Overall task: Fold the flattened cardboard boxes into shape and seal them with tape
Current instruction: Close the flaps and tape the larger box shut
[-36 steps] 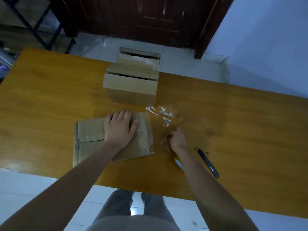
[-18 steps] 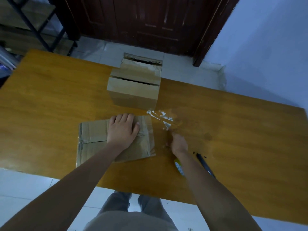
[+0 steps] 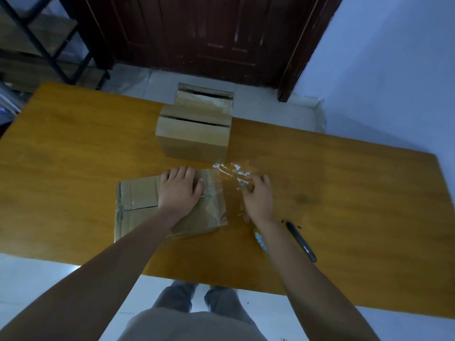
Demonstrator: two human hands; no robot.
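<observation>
My left hand point(image 3: 181, 190) lies flat, fingers straight, on the flattened cardboard box point(image 3: 138, 200) near the front edge of the wooden counter point(image 3: 73, 153). Behind it stands a folded box point(image 3: 193, 137). Just right of the flat box, my right hand point(image 3: 258, 195) pinches a crumpled strip of clear tape point(image 3: 232, 169). A black pen point(image 3: 301, 241) lies farther right.

Head-worn camera looks steeply down, close over the table point(image 3: 344, 193).
</observation>
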